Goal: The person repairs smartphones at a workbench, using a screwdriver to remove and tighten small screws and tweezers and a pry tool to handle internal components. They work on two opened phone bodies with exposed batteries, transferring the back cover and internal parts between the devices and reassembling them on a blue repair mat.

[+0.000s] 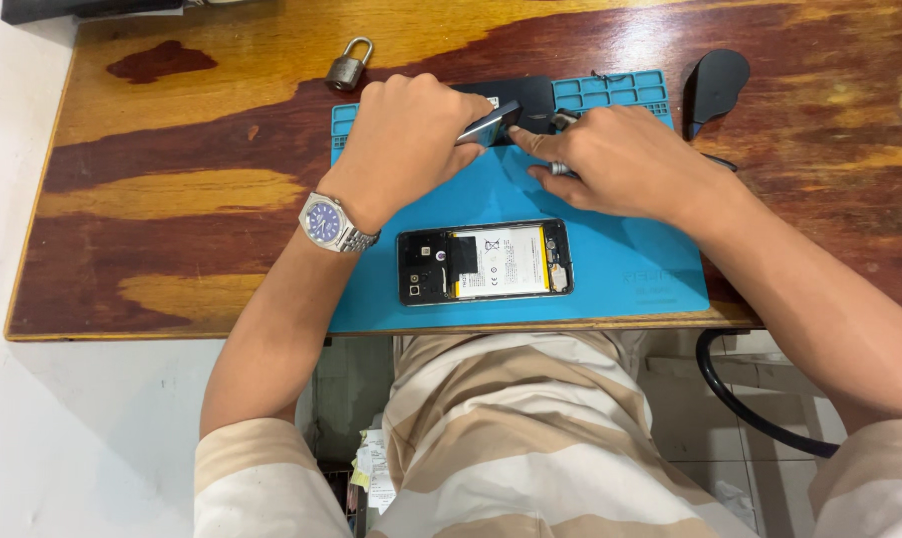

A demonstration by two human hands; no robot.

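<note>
Bench, head view. My left hand (406, 134) sits at the far edge of the blue work mat (620, 269), fingers curled in and pinched on a small dark, flat rectangular part (491, 125) that is tilted up off the mat, one corner pointing toward my right hand. My right hand (620, 159) lies just beside it, forefinger stretched out and touching the near end of that part; the other fingers are folded narrow around a slim metal tool (560, 169), of which only the ribbed end shows (tip hidden under the hand, so I cannot tell its kind).

Behind both hands a black flat panel (530, 95) rests partly on the mat's far edge, next to the mat's moulded tray compartments (610, 92).

Nearer to me, on the mat and well apart from both hands, lies the opened phone (485, 262), back off, white battery and dark boards exposed, long side parallel to the table edge.

Wristwatch (328, 223) with blue dial on left wrist. Padlock (348, 66) on the wooden table (172, 199) beyond the mat, left. Black rounded object (715, 85) to the right of the mat; black cable (750, 408) hangs below the table.
</note>
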